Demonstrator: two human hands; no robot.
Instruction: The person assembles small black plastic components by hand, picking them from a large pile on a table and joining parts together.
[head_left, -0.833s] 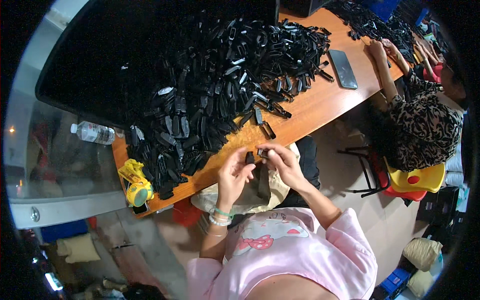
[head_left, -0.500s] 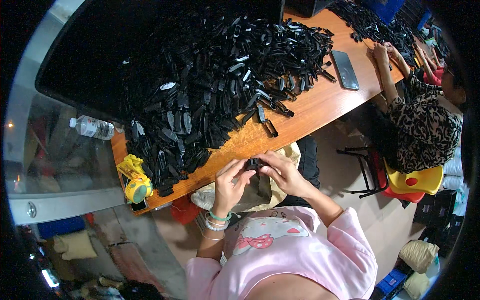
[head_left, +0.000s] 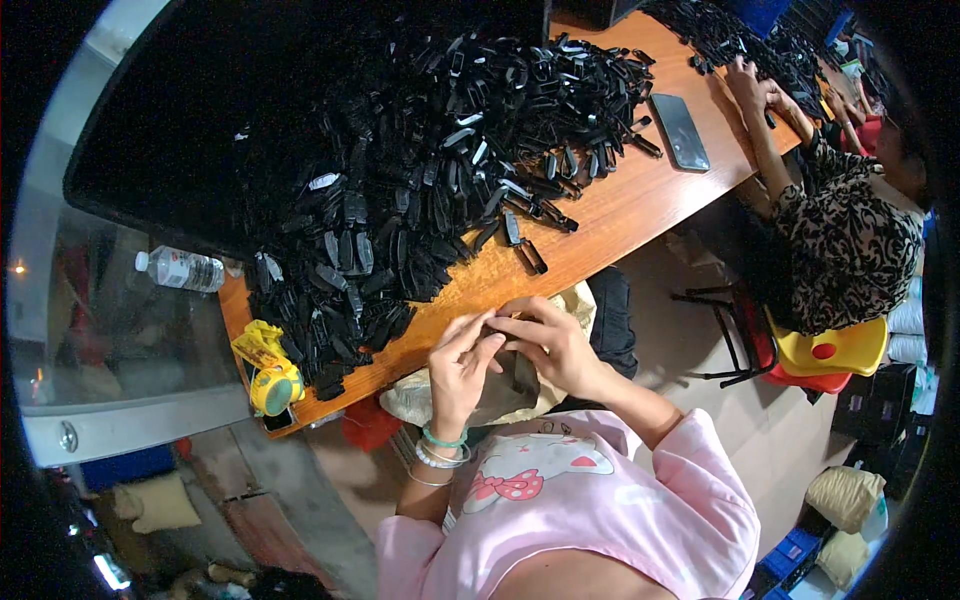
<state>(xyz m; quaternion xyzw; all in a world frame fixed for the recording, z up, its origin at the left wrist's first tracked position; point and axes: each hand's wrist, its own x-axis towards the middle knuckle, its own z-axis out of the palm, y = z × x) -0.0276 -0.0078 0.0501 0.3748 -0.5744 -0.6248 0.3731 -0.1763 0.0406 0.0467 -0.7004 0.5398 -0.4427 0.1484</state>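
Where the two hands meet just off the near edge of the wooden table (head_left: 640, 215), the left hand (head_left: 458, 368) and right hand (head_left: 548, 343) press their fingertips together over something small and dark; the piece itself is hidden between the fingers, so what it is cannot be told, though both hands look closed in a light pinch around it. Below them, on the lap, lies an open tan sack (head_left: 500, 395). Working a part this small well seems to call for keeping it low over the sack and holding it with fingertips rather than the palm, so that it stays aligned and a slip drops it safely. Just beyond the hands a few loose black plastic pieces (head_left: 528, 250) lie on bare wood, and behind them rises the large heap of black parts (head_left: 400, 190). A yellow tape dispenser (head_left: 272, 375) and a water bottle (head_left: 182, 269) sit left; a dark phone (head_left: 680, 131) and another person's hands (head_left: 755, 88) lie right.
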